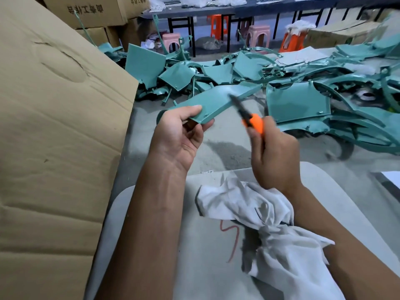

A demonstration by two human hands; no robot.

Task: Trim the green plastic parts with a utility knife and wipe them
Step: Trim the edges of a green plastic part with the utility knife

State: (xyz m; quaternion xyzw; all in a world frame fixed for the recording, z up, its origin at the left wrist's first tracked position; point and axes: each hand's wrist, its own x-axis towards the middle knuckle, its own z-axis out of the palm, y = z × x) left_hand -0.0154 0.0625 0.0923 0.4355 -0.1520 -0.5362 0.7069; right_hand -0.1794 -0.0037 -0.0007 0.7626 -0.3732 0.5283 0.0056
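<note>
Green part [216, 100] pinched between left hand [179, 135] thumb and fingers [205, 125].

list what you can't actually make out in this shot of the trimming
- Head view: the utility knife blade tip is motion-blurred, so contact with the green plastic part is unclear.
- The knife's handle is hidden inside the right hand.
- The left hand fingers lie partly behind the part.
</note>
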